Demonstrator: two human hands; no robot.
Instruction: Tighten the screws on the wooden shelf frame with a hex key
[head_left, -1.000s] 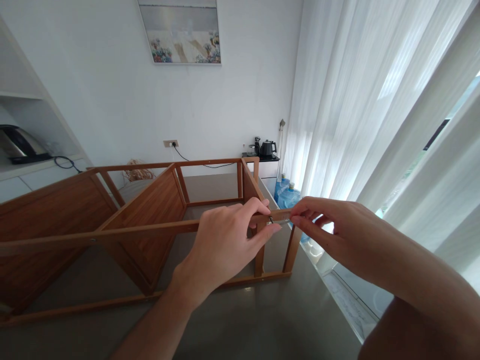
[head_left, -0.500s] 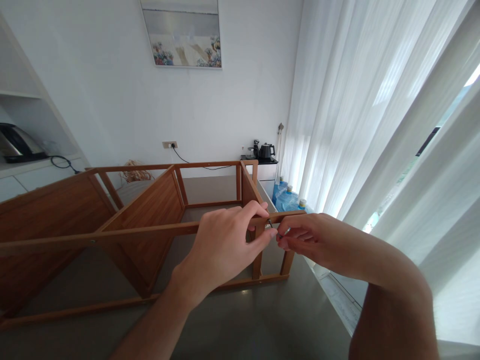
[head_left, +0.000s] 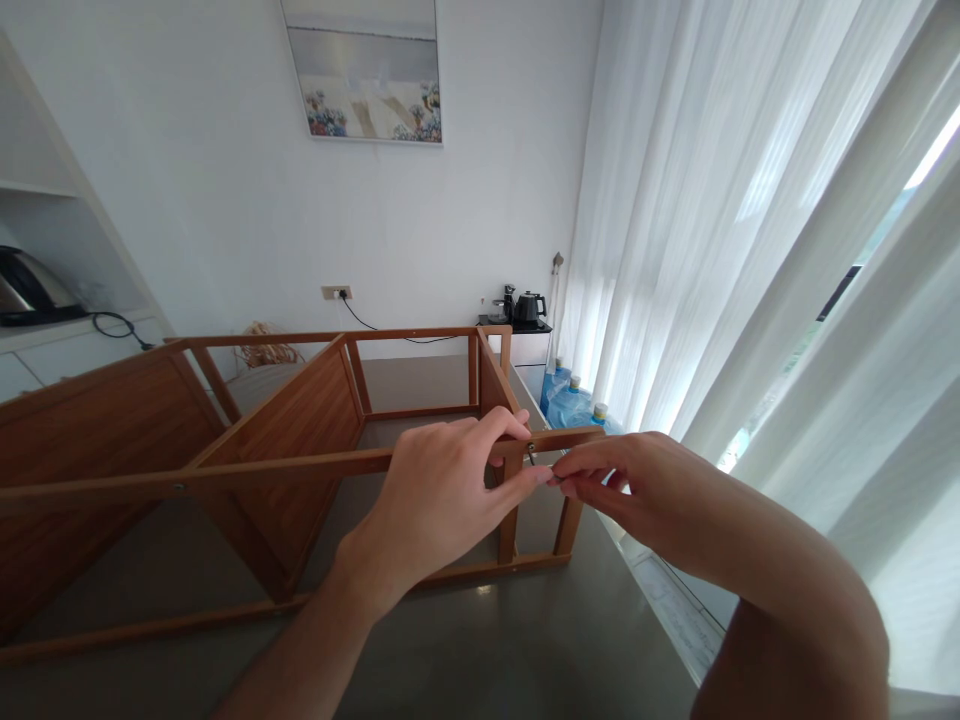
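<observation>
right hand [head_left: 649, 480]: drawn in from the wooden frame [head_left: 300, 465]'s end since a second ago; fingertips pinched on a thin metal tool [head_left: 532, 457] at the frame's near rail | left hand [head_left: 435, 490]: half-curled at that rail; thumb and index apart; grip unclear | frame: brown, plank-panelled; on the glossy tabletop [head_left: 525, 650]

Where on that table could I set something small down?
The tabletop has bare room in front of the wooden shelf frame, bordered by the left forearm and the table's right edge. Another patch lies left of that forearm. It's crowded at the frame's near right end, where the left hand and right hand meet.
</observation>
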